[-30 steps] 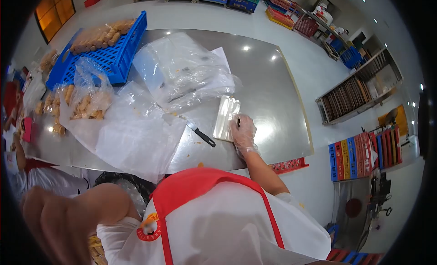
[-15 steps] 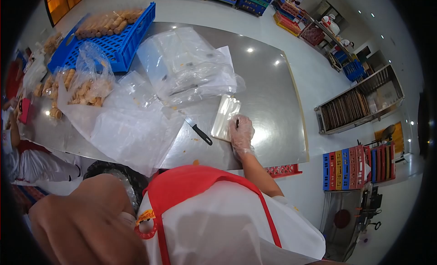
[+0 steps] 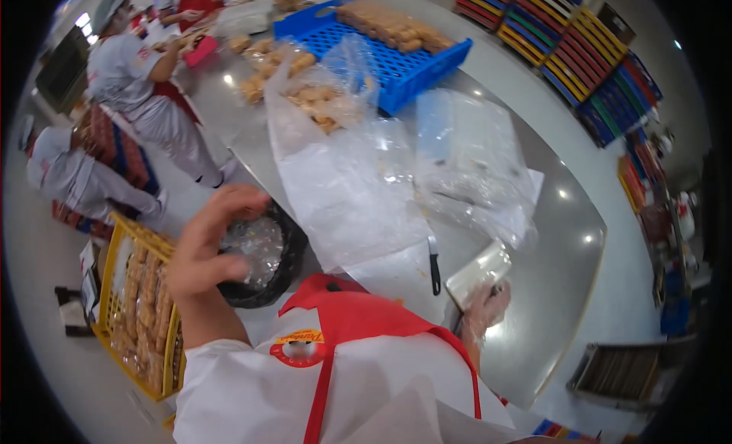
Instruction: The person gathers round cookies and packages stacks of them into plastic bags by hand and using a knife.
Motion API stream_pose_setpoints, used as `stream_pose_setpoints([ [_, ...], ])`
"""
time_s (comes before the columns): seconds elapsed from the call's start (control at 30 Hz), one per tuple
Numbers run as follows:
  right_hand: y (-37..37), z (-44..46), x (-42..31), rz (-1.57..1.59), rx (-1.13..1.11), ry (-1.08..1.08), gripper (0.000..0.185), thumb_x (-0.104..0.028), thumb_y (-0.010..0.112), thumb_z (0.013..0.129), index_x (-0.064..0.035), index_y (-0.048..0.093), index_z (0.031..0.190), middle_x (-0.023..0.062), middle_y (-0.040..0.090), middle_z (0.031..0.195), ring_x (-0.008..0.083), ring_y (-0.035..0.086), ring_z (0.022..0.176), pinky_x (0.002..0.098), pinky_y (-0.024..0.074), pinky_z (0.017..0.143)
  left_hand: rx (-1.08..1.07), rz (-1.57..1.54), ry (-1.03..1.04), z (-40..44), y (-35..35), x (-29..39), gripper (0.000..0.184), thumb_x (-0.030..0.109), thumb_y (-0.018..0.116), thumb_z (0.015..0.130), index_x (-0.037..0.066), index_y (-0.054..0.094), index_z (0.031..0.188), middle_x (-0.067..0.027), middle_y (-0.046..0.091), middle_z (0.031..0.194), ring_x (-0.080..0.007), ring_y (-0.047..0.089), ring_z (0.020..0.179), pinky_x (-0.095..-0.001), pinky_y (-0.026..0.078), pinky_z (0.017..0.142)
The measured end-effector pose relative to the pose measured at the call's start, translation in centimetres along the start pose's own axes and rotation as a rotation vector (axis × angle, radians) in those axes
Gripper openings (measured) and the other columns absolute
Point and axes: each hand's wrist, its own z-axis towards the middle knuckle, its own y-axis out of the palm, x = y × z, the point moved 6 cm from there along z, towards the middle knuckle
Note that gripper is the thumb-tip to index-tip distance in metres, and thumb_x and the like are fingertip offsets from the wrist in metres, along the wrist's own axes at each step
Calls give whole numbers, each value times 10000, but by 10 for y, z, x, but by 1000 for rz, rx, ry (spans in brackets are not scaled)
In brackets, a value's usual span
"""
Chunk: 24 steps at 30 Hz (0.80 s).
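Note:
My left hand [image 3: 210, 249], bare and raised, hovers over a round bin lined with a black bag [image 3: 286, 253]. Its fingers are spread and hold nothing. My right hand [image 3: 486, 307] wears a clear plastic glove, and its fingers are curled at the lower right edge of a small stack of clear plastic bags [image 3: 479, 272]. It appears to grip that edge, though the fingertips are partly hidden. Left of the stack, a black-handled knife [image 3: 435, 270] lies on the steel table [image 3: 568, 268]. A thin white sheet [image 3: 343, 207] spreads across the table's near left side.
Larger clear bags [image 3: 473, 146] lie in a pile farther back. Behind are a blue crate [image 3: 396, 78] of bread rolls and a bag of rolls [image 3: 324, 104]. A yellow crate [image 3: 137, 314] of packed rolls stands at left. Two co-workers in white [image 3: 137, 85] stand beyond it.
The view has swung left, bringing the yellow crate and co-workers into sight. My left hand is now raised with its fingers showing over the bin. My right hand stays at the small bag stack.

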Motion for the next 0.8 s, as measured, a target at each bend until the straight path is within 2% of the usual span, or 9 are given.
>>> stream_pose_setpoints([
  [0.1, 0, 1, 4, -25, 40, -6, 519, -239, 574, 972, 97, 442, 1344, 255, 505, 1289, 364, 539, 1153, 419, 428, 1008, 236, 1145, -484, -34, -23, -47, 676, 317, 814, 722, 28, 577, 1285, -194, 504, 1319, -362, 476, 1226, -441, 413, 1019],
  [0.2, 3, 1, 4, -84, 55, -45, 518, -241, 553, 984, 101, 426, 1352, 254, 497, 1298, 366, 531, 1168, 409, 416, 1027, 378, 1239, -579, -57, -62, -81, 636, 314, 798, 742, 70, 584, 1289, -208, 513, 1315, -407, 475, 1219, -475, 400, 1038],
  [0.3, 7, 5, 21, -207, 70, -101, 518, -260, 530, 996, 97, 416, 1353, 244, 495, 1293, 344, 517, 1189, 393, 392, 1059, 360, 1160, -605, -51, -91, -111, 641, 322, 794, 737, 72, 587, 1289, -189, 528, 1306, -393, 482, 1219, -466, 403, 1033],
  [0.4, 8, 5, 11, -129, 43, 8, 519, -273, 529, 997, 100, 425, 1343, 228, 505, 1280, 329, 524, 1178, 398, 396, 1056, 257, 1114, -558, -35, -115, -153, 641, 343, 790, 730, 81, 593, 1281, -160, 550, 1279, -379, 490, 1210, -456, 396, 1038],
  [0.43, 8, 4, 8, -98, 66, -17, 504, -270, 535, 996, 111, 451, 1315, 220, 534, 1240, 312, 539, 1144, 398, 411, 1031, 230, 1054, -571, -29, -125, -170, 632, 382, 781, 749, 81, 600, 1275, -154, 561, 1259, -372, 486, 1206, -483, 367, 1038],
  [0.53, 7, 6, 24, 5, 59, 24, 477, -267, 532, 998, 115, 485, 1280, 227, 565, 1193, 305, 555, 1101, 397, 424, 1004, 187, 986, -624, -6, -161, -204, 630, 384, 781, 748, 83, 603, 1272, -155, 560, 1259, -377, 487, 1206, -488, 365, 1037],
  [0.57, 3, 7, 23, -72, 39, 76, 476, -286, 529, 999, 119, 512, 1248, 238, 581, 1164, 308, 563, 1069, 403, 429, 989, 183, 996, -593, 2, -174, -218, 625, 388, 779, 750, 83, 608, 1267, -156, 569, 1250, -379, 492, 1195, -489, 369, 1028],
  [0.67, -4, 0, 37, -146, 170, 232, 503, -330, 527, 999, 117, 528, 1230, 225, 588, 1160, 311, 571, 1052, 407, 443, 972, 148, 1036, -607, 30, -207, -253, 619, 383, 778, 751, 73, 611, 1260, -161, 579, 1236, -380, 506, 1177, -491, 381, 1011],
  [0.8, -10, -28, 49, -174, 304, 303, 532, -390, 519, 998, 89, 545, 1228, 200, 604, 1133, 300, 580, 1029, 403, 465, 936, 106, 1005, -524, 70, -232, -288, 592, 359, 765, 762, 60, 613, 1250, -168, 586, 1224, -379, 525, 1159, -493, 397, 989],
])
